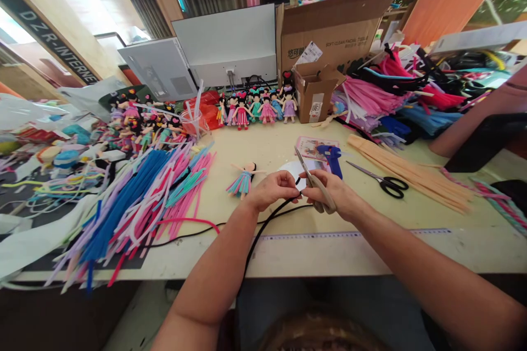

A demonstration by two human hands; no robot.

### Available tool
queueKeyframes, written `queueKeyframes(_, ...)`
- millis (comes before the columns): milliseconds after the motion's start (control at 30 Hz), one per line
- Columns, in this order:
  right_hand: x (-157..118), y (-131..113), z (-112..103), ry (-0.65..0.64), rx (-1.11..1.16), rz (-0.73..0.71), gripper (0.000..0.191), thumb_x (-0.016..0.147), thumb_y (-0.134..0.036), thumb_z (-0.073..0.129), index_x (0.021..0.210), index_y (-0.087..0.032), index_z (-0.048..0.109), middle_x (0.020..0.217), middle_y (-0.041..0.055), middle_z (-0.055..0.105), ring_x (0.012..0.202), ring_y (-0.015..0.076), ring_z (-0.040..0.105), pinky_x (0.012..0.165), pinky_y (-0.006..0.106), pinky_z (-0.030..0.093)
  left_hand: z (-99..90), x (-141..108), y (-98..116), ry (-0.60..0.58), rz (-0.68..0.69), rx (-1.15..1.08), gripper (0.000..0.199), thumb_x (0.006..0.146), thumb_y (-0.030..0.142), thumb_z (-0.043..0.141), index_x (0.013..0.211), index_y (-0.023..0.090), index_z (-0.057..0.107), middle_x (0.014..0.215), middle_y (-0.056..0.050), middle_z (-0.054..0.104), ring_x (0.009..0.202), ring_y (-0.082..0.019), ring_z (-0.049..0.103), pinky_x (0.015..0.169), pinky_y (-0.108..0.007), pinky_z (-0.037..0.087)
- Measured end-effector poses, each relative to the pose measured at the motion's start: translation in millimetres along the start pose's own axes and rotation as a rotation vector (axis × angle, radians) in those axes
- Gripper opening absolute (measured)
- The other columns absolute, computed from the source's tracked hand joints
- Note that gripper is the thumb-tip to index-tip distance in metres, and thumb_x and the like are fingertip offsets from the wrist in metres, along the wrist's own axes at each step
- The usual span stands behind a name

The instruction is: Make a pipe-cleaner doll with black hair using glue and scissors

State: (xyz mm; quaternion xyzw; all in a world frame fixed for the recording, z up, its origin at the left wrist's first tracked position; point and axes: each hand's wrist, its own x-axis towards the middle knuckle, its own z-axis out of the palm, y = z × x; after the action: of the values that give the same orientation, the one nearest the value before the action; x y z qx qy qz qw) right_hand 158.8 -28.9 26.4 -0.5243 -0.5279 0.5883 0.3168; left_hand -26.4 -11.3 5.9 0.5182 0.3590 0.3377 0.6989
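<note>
My left hand (272,188) is closed, pinching black pipe cleaners (261,233) whose long ends hang down toward the table's front edge. Right beside it, my right hand (335,193) grips scissors (324,193) with beige handles, their blades pointing up and away from me. Its fingertips also meet the black strand at the pinch. A short black end sticks up between the two hands. Left of my left hand lies a small pipe-cleaner doll (242,180) with a striped blue and pink skirt.
Bundles of coloured pipe cleaners (135,192) cover the left side. Finished dolls (263,107) stand at the back by a small cardboard box (315,93). A blue glue gun (331,160), black-handled scissors (389,182) and beige pipe cleaners (415,175) lie to the right. A ruler strip (354,234) runs along the front.
</note>
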Motion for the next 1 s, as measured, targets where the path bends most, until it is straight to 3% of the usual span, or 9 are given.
queueKeyframes(200,-0.3,-3.7,7.1,0.043,-0.014,-0.039,0.052,0.059,-0.024,0.066,0.109,-0.018,0.053,0.062,-0.0061,0.054,0.049,0.0109,0.053,0.043,0.022,0.038,6.4,-1.3,2.3,-0.049,-0.054,0.035,0.03,0.059,0.023,0.08,0.075,0.013,0.057,0.068,-0.001,0.065,0.066,-0.011,0.063,0.069,-0.027,0.047)
queueKeyframes(333,4.2,-7.2,1.0,0.095,0.021,-0.115,0.051,0.058,-0.025,0.066,0.106,-0.019,0.052,0.064,-0.0068,0.052,0.051,0.0104,0.053,0.044,0.022,0.04,7.1,-1.2,4.2,-0.05,-0.119,0.092,0.025,0.06,0.024,0.078,0.073,0.012,0.061,0.063,-0.003,0.065,0.056,-0.01,0.058,0.062,-0.026,0.045)
queueKeyframes(467,2.6,-12.2,-12.5,0.077,0.027,-0.089,0.049,0.064,-0.03,0.066,0.109,-0.019,0.05,0.066,-0.0052,0.054,0.054,0.0108,0.055,0.046,0.022,0.043,1.0,1.1,2.9,0.048,-0.111,0.228,0.022,0.068,0.033,0.072,0.065,0.013,0.064,0.061,-0.004,0.065,0.053,-0.01,0.056,0.058,-0.025,0.043)
queueKeyframes(633,-20.8,-9.2,-32.1,-0.076,-0.066,0.111,0.047,0.071,-0.029,0.062,0.114,-0.019,0.046,0.071,-0.0005,0.061,0.061,0.0148,0.061,0.052,0.025,0.047,-13.8,9.2,-7.1,0.296,-0.043,0.535,0.02,0.072,0.034,0.065,0.069,0.016,0.071,0.063,-0.002,0.066,0.058,-0.011,0.054,0.056,-0.023,0.038)
queueKeyframes(800,-35.1,1.4,-49.4,-0.354,-0.11,0.235,0.046,0.08,-0.039,0.058,0.119,-0.018,0.045,0.073,0.001,0.063,0.063,0.0164,0.064,0.05,0.024,0.046,-15.4,16.9,-16.3,0.402,-0.05,0.716,0.016,0.071,0.025,0.061,0.077,0.017,0.074,0.063,-0.001,0.067,0.06,-0.014,0.057,0.06,-0.025,0.039)
queueKeyframes(1000,-22.3,9.4,-48.4,-0.46,-0.099,0.298,0.042,0.082,-0.035,0.057,0.118,-0.018,0.047,0.07,0.0008,0.063,0.06,0.0163,0.065,0.045,0.022,0.043,-10.3,21.3,-22.0,0.476,-0.06,0.772,0.017,0.07,0.024,0.063,0.081,0.019,0.074,0.061,-0.001,0.066,0.059,-0.015,0.058,0.06,-0.026,0.039)
